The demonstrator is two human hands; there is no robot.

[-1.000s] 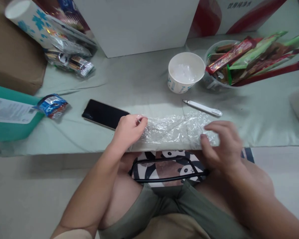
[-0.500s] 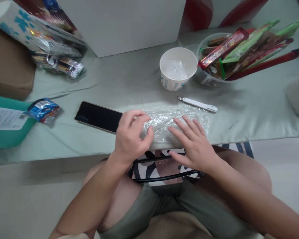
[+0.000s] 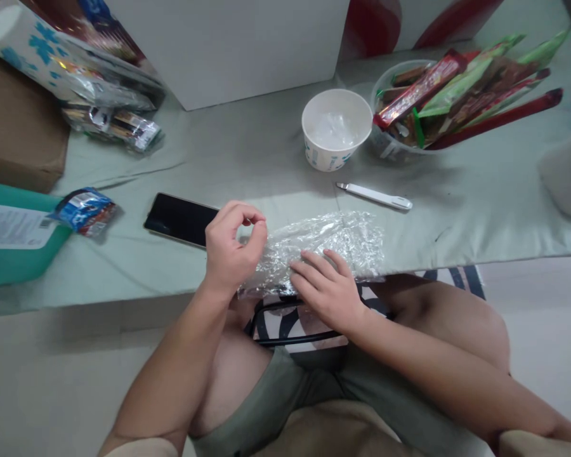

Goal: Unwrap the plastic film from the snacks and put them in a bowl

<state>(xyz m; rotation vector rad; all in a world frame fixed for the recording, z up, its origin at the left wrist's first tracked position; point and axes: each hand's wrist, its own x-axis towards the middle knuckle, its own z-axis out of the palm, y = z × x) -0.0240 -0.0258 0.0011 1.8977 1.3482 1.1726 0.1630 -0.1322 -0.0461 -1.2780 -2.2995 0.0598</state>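
Note:
A crinkled clear plastic bag or sheet (image 3: 333, 238) lies along the table's front edge, its near side reaching slightly over it. My right hand (image 3: 330, 289) rests on the sheet's near part, palm down with fingers spread. At the sheet's left end, my left hand (image 3: 233, 244) is closed in a pinch, thumb and forefinger together; whatever is between them is too small to make out. It partly covers the right end of a black phone (image 3: 181, 219). Beyond the sheet lies a white utility knife (image 3: 375, 195).
A paper cup (image 3: 337, 130) with clear plastic inside stands behind the sheet. Right of it is a tub (image 3: 385, 143) of wrapped snacks. A blue snack packet (image 3: 85, 209), a green container (image 3: 23, 270) and a brown box (image 3: 19, 127) are at left. A white box (image 3: 247, 51) stands behind.
My left hand has moved slightly left and its fingertips have come together. My right hand has moved left and toward me, settling on the plastic, which has shifted nearer the front edge.

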